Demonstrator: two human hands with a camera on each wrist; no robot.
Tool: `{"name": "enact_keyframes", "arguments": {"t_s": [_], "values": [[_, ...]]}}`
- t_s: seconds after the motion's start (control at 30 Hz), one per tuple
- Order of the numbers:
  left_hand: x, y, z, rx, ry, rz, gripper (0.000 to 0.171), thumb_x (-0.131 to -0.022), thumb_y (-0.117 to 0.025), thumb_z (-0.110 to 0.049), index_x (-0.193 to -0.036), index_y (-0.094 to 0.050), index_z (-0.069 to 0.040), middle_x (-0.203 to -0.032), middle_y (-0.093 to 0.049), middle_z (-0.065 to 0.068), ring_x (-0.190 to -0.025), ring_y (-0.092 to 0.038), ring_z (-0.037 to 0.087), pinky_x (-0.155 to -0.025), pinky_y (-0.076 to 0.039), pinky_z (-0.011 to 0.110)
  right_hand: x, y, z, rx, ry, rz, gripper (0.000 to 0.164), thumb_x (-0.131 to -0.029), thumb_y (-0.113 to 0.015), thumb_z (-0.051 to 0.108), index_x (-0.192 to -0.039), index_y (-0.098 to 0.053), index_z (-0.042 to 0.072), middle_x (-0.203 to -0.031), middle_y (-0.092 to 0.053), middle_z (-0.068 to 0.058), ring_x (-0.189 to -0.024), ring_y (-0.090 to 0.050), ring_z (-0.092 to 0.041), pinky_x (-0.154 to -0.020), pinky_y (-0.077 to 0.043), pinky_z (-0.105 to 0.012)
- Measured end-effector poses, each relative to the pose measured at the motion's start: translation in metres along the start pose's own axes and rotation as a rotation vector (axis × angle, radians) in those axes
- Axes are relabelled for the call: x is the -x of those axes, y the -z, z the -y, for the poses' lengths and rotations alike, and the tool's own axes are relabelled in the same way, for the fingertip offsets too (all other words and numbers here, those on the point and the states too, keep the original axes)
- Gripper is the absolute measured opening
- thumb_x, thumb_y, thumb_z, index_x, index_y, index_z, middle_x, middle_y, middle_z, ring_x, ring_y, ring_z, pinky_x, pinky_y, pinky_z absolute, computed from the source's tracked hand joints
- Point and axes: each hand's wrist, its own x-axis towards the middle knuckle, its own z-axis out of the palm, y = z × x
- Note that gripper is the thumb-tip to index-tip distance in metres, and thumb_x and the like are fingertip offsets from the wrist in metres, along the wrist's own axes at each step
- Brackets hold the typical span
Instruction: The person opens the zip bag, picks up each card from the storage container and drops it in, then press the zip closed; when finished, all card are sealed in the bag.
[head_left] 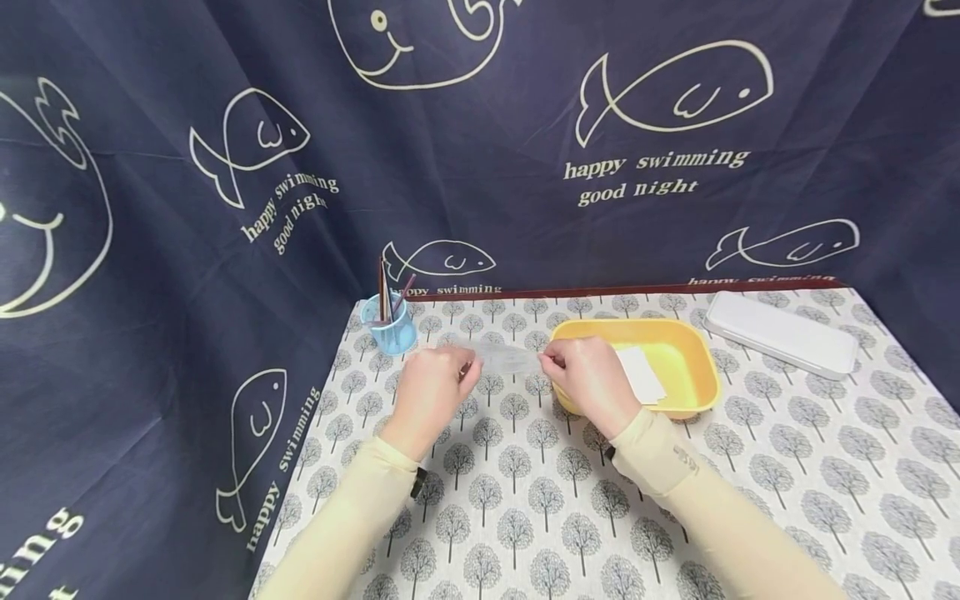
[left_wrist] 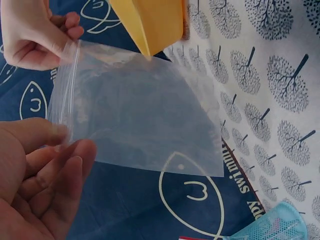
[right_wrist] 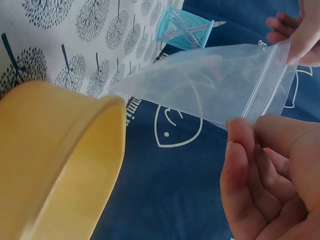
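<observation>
A clear zip-lock bag [left_wrist: 145, 110] is stretched between my two hands, its ridged zip strip running from one to the other. My left hand [head_left: 432, 392] pinches one end of the strip between thumb and fingers. At the other end, my right hand [head_left: 595, 375] pinches the strip the same way. The bag's body hangs away from the hands and looks flat, with nothing visible inside. In the right wrist view the bag [right_wrist: 195, 82] shows side-on, close to the yellow basin [right_wrist: 60, 150].
Beside my right hand the yellow basin [head_left: 708, 367] holds white paper [head_left: 640, 375]. A white case [head_left: 780, 333] lies at the back right. At the back left, a blue mesh cup [head_left: 395, 336] holds several pencils. A navy fish-print curtain [head_left: 480, 183] hangs behind the tree-print tablecloth [head_left: 517, 517].
</observation>
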Motion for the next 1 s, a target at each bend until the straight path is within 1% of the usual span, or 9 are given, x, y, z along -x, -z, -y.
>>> {"name": "enact_keyframes", "arguments": {"t_s": [0.1,0.27,0.37,0.43,0.5,0.63,0.8,0.93,1.0], "values": [[0.001,-0.003,-0.001,0.001,-0.005,-0.007,0.012,-0.096,-0.074,-0.011,-0.085,-0.077,-0.008,-0.087,-0.078,0.009,-0.074,-0.076,0.022,-0.069,-0.062,0.033,-0.001,0.002,0.000,0.013,0.000,0.017,0.015,-0.094,-0.073,0.009,-0.080,-0.078,0.009,-0.076,-0.074,-0.003,-0.064,-0.067,-0.016,-0.064,-0.060,-0.037],[0.000,-0.009,0.000,0.034,0.010,-0.046,0.005,-0.094,-0.076,-0.009,-0.091,-0.080,-0.006,-0.091,-0.079,0.009,-0.079,-0.077,0.024,-0.073,-0.062,0.036,0.000,0.001,0.001,0.016,0.013,0.028,0.021,-0.094,-0.073,0.008,-0.073,-0.074,0.013,-0.068,-0.066,0.004,-0.058,-0.056,-0.010,-0.060,-0.055,-0.033],[-0.002,-0.011,0.000,0.060,0.043,-0.033,0.008,-0.096,-0.076,-0.012,-0.093,-0.080,-0.006,-0.089,-0.079,0.009,-0.077,-0.077,0.023,-0.073,-0.062,0.036,0.002,0.000,0.002,0.011,0.017,0.027,0.022,-0.093,-0.073,0.007,-0.071,-0.073,0.014,-0.064,-0.062,0.006,-0.055,-0.050,-0.008,-0.056,-0.050,-0.031],[-0.004,-0.011,0.000,0.097,0.069,-0.022,0.010,-0.097,-0.075,-0.014,-0.094,-0.080,-0.006,-0.086,-0.078,0.008,-0.072,-0.075,0.021,-0.070,-0.062,0.033,0.004,-0.002,0.003,-0.010,0.018,0.033,0.020,-0.092,-0.073,0.007,-0.073,-0.076,0.013,-0.064,-0.063,0.006,-0.055,-0.049,-0.007,-0.055,-0.049,-0.029],[-0.006,-0.010,0.000,0.149,0.087,-0.015,0.015,-0.100,-0.073,-0.017,-0.094,-0.080,-0.005,-0.078,-0.076,0.005,-0.065,-0.071,0.016,-0.065,-0.060,0.029,0.005,-0.003,0.003,-0.030,0.025,0.034,0.017,-0.092,-0.075,0.008,-0.076,-0.078,0.012,-0.065,-0.064,0.006,-0.055,-0.049,-0.006,-0.056,-0.050,-0.028],[-0.011,-0.010,0.002,0.223,0.072,-0.029,0.017,-0.101,-0.071,-0.018,-0.095,-0.080,-0.004,-0.070,-0.071,0.001,-0.058,-0.063,0.010,-0.061,-0.056,0.026,0.006,-0.005,0.003,-0.074,0.024,0.031,0.011,-0.093,-0.078,0.011,-0.082,-0.081,0.011,-0.069,-0.069,0.006,-0.056,-0.052,-0.003,-0.057,-0.052,-0.028],[-0.016,-0.011,0.003,0.229,0.055,-0.029,0.018,-0.102,-0.070,-0.018,-0.093,-0.080,-0.006,-0.069,-0.071,0.000,-0.057,-0.062,0.007,-0.060,-0.054,0.024,0.006,-0.005,0.002,-0.116,0.013,0.029,0.012,-0.094,-0.079,0.014,-0.082,-0.080,0.012,-0.065,-0.063,0.009,-0.053,-0.050,-0.004,-0.052,-0.047,-0.026],[-0.019,-0.014,0.003,0.231,0.085,-0.018,0.018,-0.101,-0.072,-0.019,-0.092,-0.080,-0.006,-0.067,-0.070,0.000,-0.053,-0.059,0.006,-0.055,-0.052,0.022,0.006,-0.005,0.002,-0.140,0.006,0.037,0.011,-0.094,-0.079,0.016,-0.084,-0.080,0.012,-0.064,-0.062,0.011,-0.055,-0.051,-0.004,-0.055,-0.049,-0.027],[-0.020,-0.015,0.004,0.256,0.116,-0.015,0.019,-0.100,-0.073,-0.020,-0.090,-0.080,-0.007,-0.066,-0.070,-0.001,-0.052,-0.058,0.005,-0.052,-0.050,0.022,0.007,-0.006,0.001,-0.152,-0.005,0.044,0.010,-0.094,-0.079,0.016,-0.085,-0.081,0.012,-0.064,-0.062,0.012,-0.056,-0.052,-0.004,-0.057,-0.050,-0.028]]}}
